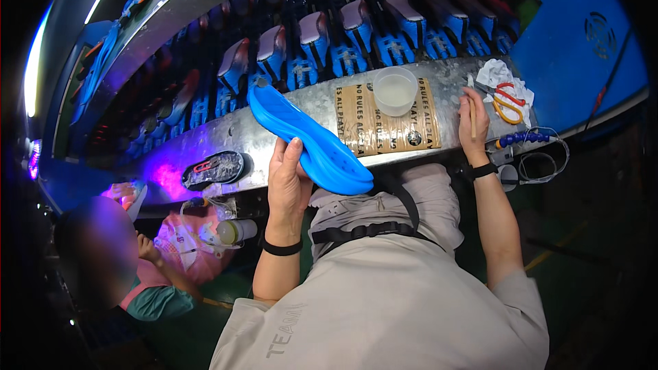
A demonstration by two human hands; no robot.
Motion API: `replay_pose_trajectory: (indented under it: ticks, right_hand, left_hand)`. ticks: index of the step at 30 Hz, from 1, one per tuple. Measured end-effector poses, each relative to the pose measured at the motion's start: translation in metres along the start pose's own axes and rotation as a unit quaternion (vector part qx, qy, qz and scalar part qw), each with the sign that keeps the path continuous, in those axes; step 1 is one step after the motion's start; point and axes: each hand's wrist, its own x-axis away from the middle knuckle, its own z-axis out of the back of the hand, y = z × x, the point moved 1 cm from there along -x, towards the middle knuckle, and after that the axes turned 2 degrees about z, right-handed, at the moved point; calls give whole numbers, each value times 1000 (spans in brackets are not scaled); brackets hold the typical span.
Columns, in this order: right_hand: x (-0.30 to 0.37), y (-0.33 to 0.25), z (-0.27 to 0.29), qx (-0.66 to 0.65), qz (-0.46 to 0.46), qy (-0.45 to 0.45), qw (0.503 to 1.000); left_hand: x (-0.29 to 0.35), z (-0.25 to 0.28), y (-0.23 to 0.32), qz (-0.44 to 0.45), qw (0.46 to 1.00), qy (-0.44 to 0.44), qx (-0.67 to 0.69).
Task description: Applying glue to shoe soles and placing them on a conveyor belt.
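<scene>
My left hand grips a bright blue shoe sole by its edge, thumb on the near side. The sole is tilted, its far end reaching over the metal ledge and its near end over my lap. At the right, my right hand is closed round a thin wooden-handled brush with a pale tip, low over the ledge. Between the hands, a translucent plastic tub with cloudy liquid stands on a piece of printed brown cardboard. Beside my right hand lie scissors with orange-red handles.
Crumpled white paper lies by the scissors. Beyond the metal ledge, several shoe uppers sit on blue holders in a machine. A black tray rests at left, near a seated co-worker in pink. A blue segmented hose is at right.
</scene>
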Motion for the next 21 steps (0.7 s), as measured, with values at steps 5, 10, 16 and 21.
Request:
replay_pose_trajectory:
  ticks: [5, 10, 16, 21]
  right_hand:
    - [2, -12, 4, -21, -5, 2, 1000]
    - [23, -103, 18, -144, 68, -58, 986]
    - [47, -170, 2, -297, 40, -311, 902]
    - [49, -169, -6, -286, 59, -317, 902]
  left_hand:
    - [9, -5, -6, 4, 1000, -9, -10]
    - [15, -15, -9, 16, 1000, -7, 18]
    - [21, -35, -13, 12, 999, -28, -21]
    - [27, -38, -16, 37, 996, -59, -50]
